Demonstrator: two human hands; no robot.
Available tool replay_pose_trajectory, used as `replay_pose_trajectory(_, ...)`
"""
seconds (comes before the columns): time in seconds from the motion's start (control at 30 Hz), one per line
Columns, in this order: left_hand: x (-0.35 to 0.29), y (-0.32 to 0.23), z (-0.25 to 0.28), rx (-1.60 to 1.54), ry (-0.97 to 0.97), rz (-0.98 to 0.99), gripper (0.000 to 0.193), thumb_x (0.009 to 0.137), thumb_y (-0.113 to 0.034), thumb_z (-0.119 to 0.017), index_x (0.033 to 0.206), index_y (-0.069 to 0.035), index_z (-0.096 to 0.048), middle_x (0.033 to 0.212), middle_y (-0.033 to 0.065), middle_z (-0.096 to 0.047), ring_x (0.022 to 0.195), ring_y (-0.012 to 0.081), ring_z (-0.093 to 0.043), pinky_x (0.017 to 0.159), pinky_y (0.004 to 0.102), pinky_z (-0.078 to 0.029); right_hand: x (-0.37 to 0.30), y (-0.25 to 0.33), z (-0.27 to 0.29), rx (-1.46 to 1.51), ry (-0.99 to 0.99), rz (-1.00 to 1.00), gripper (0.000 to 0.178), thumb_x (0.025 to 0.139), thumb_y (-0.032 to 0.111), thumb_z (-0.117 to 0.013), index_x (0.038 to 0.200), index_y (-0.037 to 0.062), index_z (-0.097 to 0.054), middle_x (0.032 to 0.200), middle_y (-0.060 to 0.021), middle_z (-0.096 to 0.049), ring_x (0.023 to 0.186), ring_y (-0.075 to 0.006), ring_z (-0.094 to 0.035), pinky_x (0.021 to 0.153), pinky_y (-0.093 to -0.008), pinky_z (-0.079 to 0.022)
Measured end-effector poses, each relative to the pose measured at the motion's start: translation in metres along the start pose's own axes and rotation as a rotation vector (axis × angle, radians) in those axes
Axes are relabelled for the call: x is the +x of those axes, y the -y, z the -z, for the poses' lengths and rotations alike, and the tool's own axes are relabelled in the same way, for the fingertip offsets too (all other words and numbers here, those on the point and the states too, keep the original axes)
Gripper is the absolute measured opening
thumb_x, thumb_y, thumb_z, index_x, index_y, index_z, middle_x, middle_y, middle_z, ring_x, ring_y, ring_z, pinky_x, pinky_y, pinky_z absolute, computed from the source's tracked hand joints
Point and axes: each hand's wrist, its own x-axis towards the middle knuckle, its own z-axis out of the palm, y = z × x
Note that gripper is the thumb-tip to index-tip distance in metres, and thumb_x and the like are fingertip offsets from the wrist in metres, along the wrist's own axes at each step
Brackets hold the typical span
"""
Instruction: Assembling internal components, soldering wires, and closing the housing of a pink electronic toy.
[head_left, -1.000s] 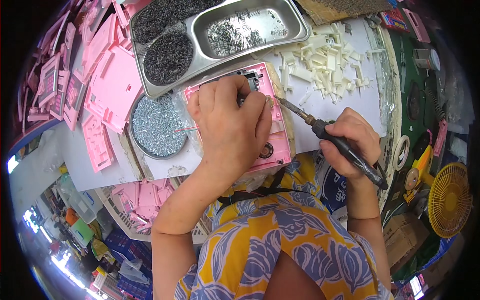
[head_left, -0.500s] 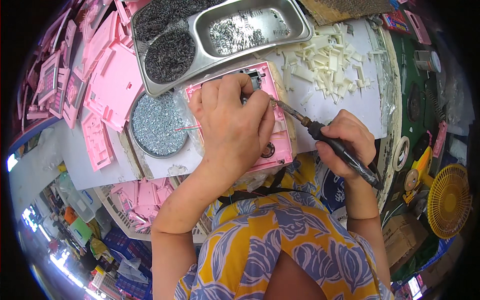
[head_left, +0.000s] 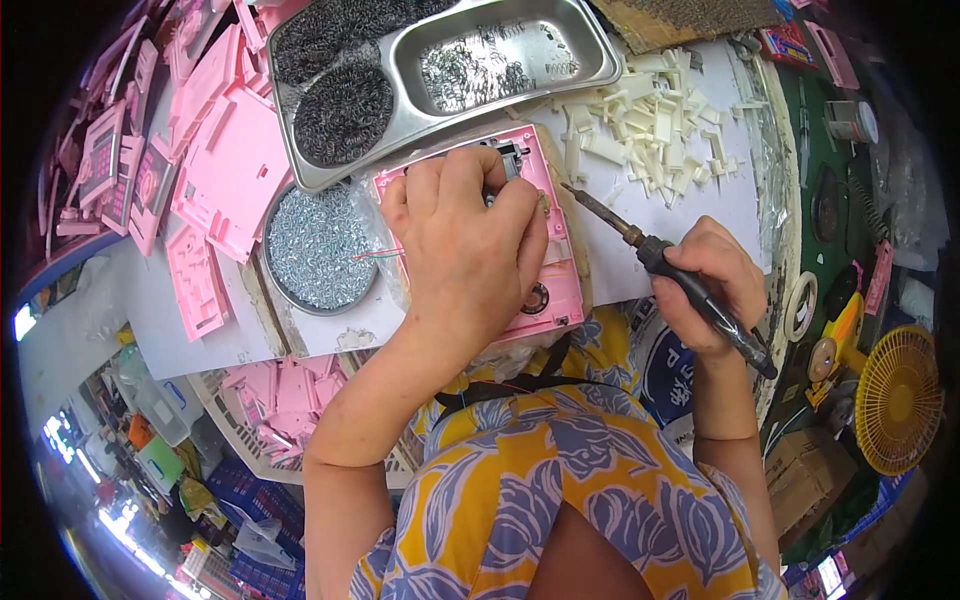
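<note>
A pink plastic casing (head_left: 562, 285) lies on the padded work surface before me, with a dark mechanism (head_left: 512, 152) at its far edge and a small round dark part (head_left: 537, 298) near its front. Over the casing, my left hand (head_left: 462, 235) is closed with curled fingers, covering its middle; what the fingertips pinch is hidden. Thin red and green wires (head_left: 378, 255) stick out beside that hand. My right hand (head_left: 715, 285) grips the black handle of a soldering iron (head_left: 680, 275). The iron's tip is just right of the casing, apart from it.
A steel tray (head_left: 400, 150) of small springs stands behind the casing. Left of it are a round tin (head_left: 268, 255) of small metal pieces and pink panels (head_left: 235, 165). White plastic parts (head_left: 650, 125) lie at the back right; a yellow fan (head_left: 900, 400) stands far right.
The soldering iron has drawn back to the right, its tip leaving the spot beside my left fingers. My left hand has barely moved.
</note>
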Motion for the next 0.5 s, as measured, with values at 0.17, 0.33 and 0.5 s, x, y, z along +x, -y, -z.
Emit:
replay_pose_trajectory(0.17, 0.002, -0.002, 0.004, 0.021, 0.03, -0.007, 0.012, 0.078, -0.018, -0.076, 0.087, -0.012, -0.07, 0.098, 0.0065, -0.054, 0.095, 0.028, -0.05, 0.086, 0.0434, -0.032, 0.001, 0.003, 0.003, -0.018, -0.003, -0.003, 0.027, 0.076, 0.001, -0.081, 0.099, -0.0011, -0.067, 0.075, -0.0094, -0.068, 0.058, -0.0192, -0.055, 0.053, -0.0302, -0.041)
replay_pose_trajectory(0.33, 0.004, -0.004, 0.008, 0.053, 0.06, -0.008, 0.012, 0.079, -0.018, -0.076, 0.087, -0.012, -0.07, 0.097, 0.0068, -0.054, 0.093, 0.0275, -0.05, 0.085, 0.0428, -0.032, 0.0, 0.004, 0.01, -0.024, -0.005, -0.014, 0.028, 0.076, 0.001, -0.081, 0.1, -0.0013, -0.067, 0.072, -0.0084, -0.065, 0.057, -0.0189, -0.054, 0.052, -0.0304, -0.039)
replay_pose_trajectory(0.5, 0.006, -0.005, 0.01, 0.074, 0.089, -0.016, 0.019, 0.078, -0.022, -0.079, 0.089, -0.011, -0.068, 0.101, 0.0074, -0.055, 0.095, 0.0281, -0.051, 0.088, 0.0438, -0.033, -0.001, 0.007, 0.013, -0.042, -0.023, -0.027, 0.028, 0.076, 0.001, -0.081, 0.1, -0.0014, -0.067, 0.07, -0.0082, -0.061, 0.058, -0.0187, -0.052, 0.052, -0.0305, -0.037)
